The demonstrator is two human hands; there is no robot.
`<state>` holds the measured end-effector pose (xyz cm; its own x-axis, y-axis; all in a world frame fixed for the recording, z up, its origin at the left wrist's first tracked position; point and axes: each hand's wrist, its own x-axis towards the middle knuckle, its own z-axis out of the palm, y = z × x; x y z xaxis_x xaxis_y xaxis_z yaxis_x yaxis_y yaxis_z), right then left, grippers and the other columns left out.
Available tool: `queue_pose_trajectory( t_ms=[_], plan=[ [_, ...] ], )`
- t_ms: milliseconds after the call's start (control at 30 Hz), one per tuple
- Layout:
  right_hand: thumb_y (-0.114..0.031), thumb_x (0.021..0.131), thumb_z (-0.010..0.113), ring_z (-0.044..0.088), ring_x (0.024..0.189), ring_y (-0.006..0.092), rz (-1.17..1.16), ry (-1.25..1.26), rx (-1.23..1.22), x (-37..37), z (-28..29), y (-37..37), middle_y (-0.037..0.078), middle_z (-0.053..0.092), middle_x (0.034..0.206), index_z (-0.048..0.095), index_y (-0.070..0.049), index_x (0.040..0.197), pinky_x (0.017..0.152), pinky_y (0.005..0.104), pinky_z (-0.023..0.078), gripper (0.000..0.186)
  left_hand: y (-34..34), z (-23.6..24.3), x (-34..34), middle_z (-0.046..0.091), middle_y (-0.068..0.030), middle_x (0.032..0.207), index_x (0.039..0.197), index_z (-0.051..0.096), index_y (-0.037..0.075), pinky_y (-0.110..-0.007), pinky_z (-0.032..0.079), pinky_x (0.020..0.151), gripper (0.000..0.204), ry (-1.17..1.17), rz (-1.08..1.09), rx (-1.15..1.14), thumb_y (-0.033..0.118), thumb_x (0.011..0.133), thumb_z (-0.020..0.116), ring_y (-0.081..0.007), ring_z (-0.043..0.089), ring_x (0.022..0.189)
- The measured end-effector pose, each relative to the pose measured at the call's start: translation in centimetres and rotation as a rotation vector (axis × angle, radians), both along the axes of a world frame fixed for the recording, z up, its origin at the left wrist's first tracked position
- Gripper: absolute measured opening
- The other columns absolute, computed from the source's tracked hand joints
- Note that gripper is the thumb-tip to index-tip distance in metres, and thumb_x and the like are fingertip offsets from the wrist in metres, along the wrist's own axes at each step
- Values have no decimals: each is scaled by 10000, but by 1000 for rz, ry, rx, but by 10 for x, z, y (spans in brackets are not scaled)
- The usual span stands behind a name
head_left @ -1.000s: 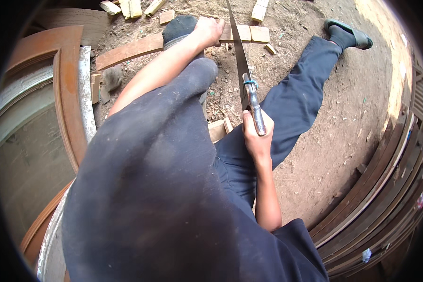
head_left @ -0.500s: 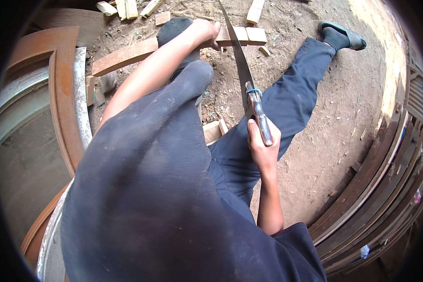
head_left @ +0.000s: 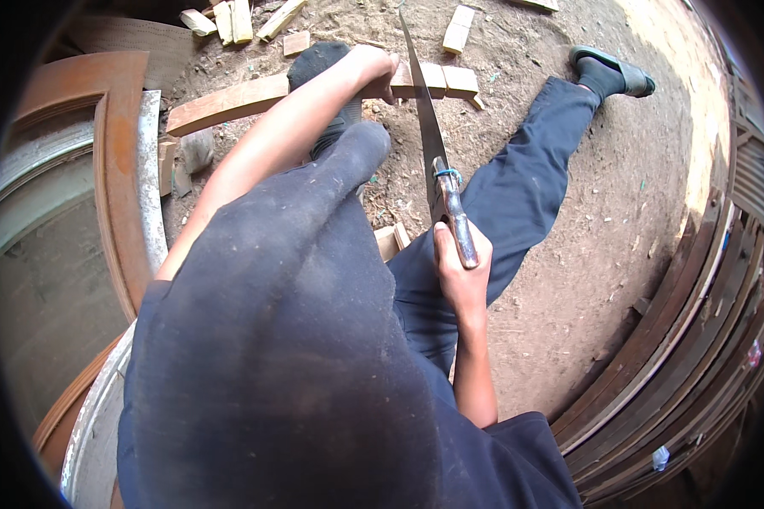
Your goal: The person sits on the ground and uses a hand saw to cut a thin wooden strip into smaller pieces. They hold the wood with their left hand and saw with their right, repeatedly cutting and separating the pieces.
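A handsaw (head_left: 430,127) lies with its blade across a long wooden bar (head_left: 229,99), a little left of the bar's right end. Its worn handle, with a blue tie round it, is gripped in my right hand (head_left: 465,265). Fingers curled, my left hand (head_left: 377,73) grips the bar just left of the blade. My left foot, in a dark covering (head_left: 317,61), presses on the bar farther left. Right of the blade a dark cross line marks the bar near its end (head_left: 460,80). How deep the blade sits in the wood I cannot tell.
Wood offcuts (head_left: 242,21) lie on the dirt at the far left, with another block (head_left: 458,30) beyond the bar. A brown wooden frame (head_left: 119,187) stands at the left. My right leg (head_left: 526,178) stretches out, and long boards (head_left: 654,339) are stacked at right.
My right hand and the saw have shifted slightly left and back toward me, the blade still crossing the bar. My left hand keeps its grip. The whole view has tilted a little.
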<state>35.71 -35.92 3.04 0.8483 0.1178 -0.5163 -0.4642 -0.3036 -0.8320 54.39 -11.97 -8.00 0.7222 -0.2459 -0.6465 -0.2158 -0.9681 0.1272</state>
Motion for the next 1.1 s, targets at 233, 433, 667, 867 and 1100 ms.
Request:
queue_pose_trajectory(
  t_ms=[233, 433, 667, 867, 1100],
  plan=[
    [-51, 876, 583, 374, 588, 74, 37, 4, -76, -21, 39, -5, 13, 443, 610, 532, 17, 751, 526, 265, 351, 152, 6, -2, -6, 665, -211, 993, 1314, 394, -57, -410, 527, 824, 915, -18, 62, -27, 533, 711, 749, -345, 641, 975],
    [-56, 873, 582, 349, 576, 54, -61, 58, 80, 15, -9, 11, -29, 414, 607, 491, -6, 697, 515, 259, 320, 205, 10, -19, 2, 659, -218, 988, 1214, 438, -32, -417, 528, 823, 830, -37, 29, 40, 516, 690, 776, -354, 641, 968],
    [-39, 867, 569, 373, 570, 60, 17, -42, -25, 18, -10, 10, -18, 433, 599, 512, 4, 713, 518, 265, 342, 169, 9, -52, -3, 638, -206, 985, 1138, 435, -6, -436, 522, 825, 675, -178, 70, -20, 350, 694, 797, -345, 646, 944],
    [-21, 853, 570, 382, 572, 83, 3, -65, -5, 7, -16, 6, 16, 445, 606, 519, 12, 722, 525, 277, 349, 145, -19, -49, -30, 566, -223, 1068, 1171, 429, -46, -501, 481, 862, 541, -471, 135, 125, 127, 741, 710, -344, 608, 1014],
    [-27, 854, 574, 378, 573, 77, 7, -61, -8, 14, -14, 8, 10, 443, 608, 508, 8, 715, 525, 275, 342, 158, -19, -63, -20, 623, -248, 950, 1081, 477, -84, -426, 543, 773, 392, -490, 135, 74, -40, 724, 632, -357, 648, 913]
  ],
)
